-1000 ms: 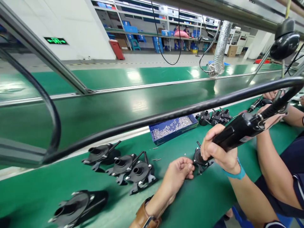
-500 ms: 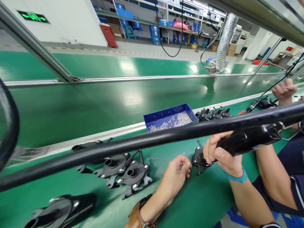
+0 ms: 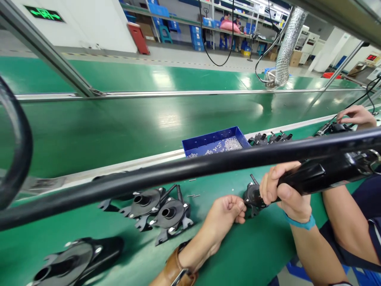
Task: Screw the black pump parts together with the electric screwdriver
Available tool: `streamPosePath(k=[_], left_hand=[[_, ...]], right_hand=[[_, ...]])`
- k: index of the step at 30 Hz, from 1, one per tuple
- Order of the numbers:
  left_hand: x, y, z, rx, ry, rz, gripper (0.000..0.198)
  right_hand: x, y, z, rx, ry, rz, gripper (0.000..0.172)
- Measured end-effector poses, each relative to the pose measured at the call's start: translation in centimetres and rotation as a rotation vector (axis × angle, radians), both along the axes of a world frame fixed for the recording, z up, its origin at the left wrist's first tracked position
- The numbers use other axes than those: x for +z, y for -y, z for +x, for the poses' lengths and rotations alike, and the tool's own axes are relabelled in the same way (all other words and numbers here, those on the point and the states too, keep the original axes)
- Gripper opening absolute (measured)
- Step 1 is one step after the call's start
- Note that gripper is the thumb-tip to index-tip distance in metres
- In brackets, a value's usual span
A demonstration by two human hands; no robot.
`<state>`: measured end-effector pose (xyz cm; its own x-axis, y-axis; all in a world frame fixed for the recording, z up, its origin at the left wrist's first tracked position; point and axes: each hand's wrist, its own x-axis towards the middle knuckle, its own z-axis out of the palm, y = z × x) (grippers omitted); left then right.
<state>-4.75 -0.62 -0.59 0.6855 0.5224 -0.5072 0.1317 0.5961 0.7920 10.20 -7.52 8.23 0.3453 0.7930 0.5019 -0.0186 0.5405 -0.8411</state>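
Note:
My right hand (image 3: 285,192) is wrapped round a black power driver (image 3: 327,173), whose front end meets a black round part (image 3: 252,194) on the green bench. Beside that part, my left hand (image 3: 229,212) has its fingers pinched together at the part's left edge; what they hold, if anything, is hidden. Two similar black parts (image 3: 171,214) stand side by side left of my left hand. Small metal pins (image 3: 194,195) lie between them and my hand.
A black bar (image 3: 190,169) crosses the view above my hands. Behind it is a blue tray (image 3: 212,141) of small metal pieces, with several black parts (image 3: 270,138) to its right. Another black part (image 3: 71,260) lies lower left. Another person's hand (image 3: 355,116) is at the right.
The view has shifted slightly, so most things appear a little to the right. The other person's hand has opened out over the black item beside it. My hands keep their grips.

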Motion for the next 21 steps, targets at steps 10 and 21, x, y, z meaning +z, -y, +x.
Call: streamPosePath(k=[10, 21], left_hand=[[1.3, 0.4, 0.2, 0.039, 0.026, -0.164, 0.046], [0.8, -0.4, -1.6, 0.187, -0.035, -0.372, 0.019]], right_hand=[[0.1, 0.1, 0.0, 0.007, -0.032, -0.017, 0.018], [-0.8, -1.5, -1.4, -0.125, 0.050, -0.041, 0.032]])
